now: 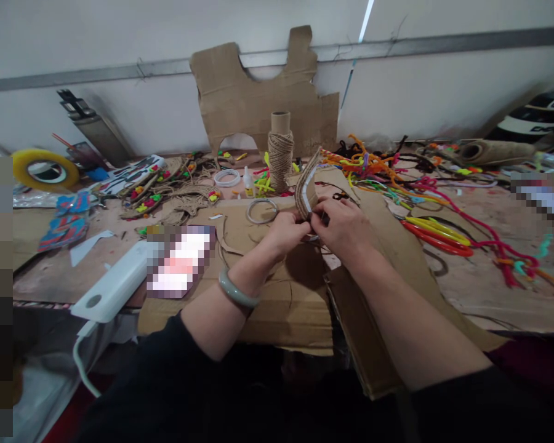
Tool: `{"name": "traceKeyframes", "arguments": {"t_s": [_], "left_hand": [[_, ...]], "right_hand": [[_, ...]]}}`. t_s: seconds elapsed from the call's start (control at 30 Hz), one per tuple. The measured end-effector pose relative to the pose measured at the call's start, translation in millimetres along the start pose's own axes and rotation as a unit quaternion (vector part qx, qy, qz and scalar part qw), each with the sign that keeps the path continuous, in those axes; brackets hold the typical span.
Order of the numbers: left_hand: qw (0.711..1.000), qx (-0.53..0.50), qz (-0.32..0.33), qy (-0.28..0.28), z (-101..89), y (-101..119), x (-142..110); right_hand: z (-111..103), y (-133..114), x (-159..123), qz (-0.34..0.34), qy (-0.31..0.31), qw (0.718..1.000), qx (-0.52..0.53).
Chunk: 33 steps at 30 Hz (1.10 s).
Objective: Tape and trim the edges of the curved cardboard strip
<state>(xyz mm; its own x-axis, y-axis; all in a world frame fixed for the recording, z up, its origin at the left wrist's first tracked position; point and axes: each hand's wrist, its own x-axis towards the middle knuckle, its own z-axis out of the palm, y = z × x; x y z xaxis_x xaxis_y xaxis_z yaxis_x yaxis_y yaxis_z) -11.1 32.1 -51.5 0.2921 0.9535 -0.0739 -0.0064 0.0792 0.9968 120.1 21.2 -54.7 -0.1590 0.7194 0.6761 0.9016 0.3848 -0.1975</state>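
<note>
In front of me I hold up a curved cardboard piece (306,187) covered with brown twine, a white strip along its inner side. My left hand (284,235) closes on its lower end, thumb and fingers pinched together. My right hand (341,226) grips the same end from the other side, its fingertips almost meeting the left ones. Exactly what lies between the fingertips is hidden. Just behind stands a cardboard tube wound with twine (281,157). Beside my left hand a thin grey ring (261,211) lies on the flat cardboard sheet (268,314).
Scissors (436,237) with red and yellow handles lie at right, near tangled coloured cords (378,163). A small glue bottle (248,181) and yellow tape roll (45,170) stand left. A white power strip (115,283) sits beside a blurred phone (182,261). Cut cardboard (263,92) leans on the wall.
</note>
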Motion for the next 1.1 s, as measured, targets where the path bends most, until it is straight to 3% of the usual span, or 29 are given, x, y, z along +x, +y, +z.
{"name": "traceKeyframes", "arguments": {"t_s": [0.13, 0.43, 0.73, 0.93, 1.1], "left_hand": [[0.999, -0.046, -0.014, -0.008, 1.1, 1.0, -0.4], [0.999, -0.042, -0.022, -0.016, 1.0, 0.3, 0.2], [0.999, -0.047, 0.005, -0.020, -1.5, 3.8, 0.3], [0.998, -0.014, 0.023, 0.060, -4.9, 7.1, 3.0], [0.994, -0.034, 0.035, 0.093, -3.5, 3.0, 6.0]], "right_hand": [[2.5, 0.9, -0.8, 0.007, -0.003, 1.000, 0.001], [5.9, 1.4, -1.0, 0.023, 0.006, 1.000, -0.009], [4.3, 4.1, -0.4, 0.029, 0.006, 1.000, -0.003], [1.8, 1.6, -0.5, 0.013, -0.013, 1.000, -0.003], [3.0, 2.8, -1.8, -0.008, 0.000, 1.000, 0.007]]}}
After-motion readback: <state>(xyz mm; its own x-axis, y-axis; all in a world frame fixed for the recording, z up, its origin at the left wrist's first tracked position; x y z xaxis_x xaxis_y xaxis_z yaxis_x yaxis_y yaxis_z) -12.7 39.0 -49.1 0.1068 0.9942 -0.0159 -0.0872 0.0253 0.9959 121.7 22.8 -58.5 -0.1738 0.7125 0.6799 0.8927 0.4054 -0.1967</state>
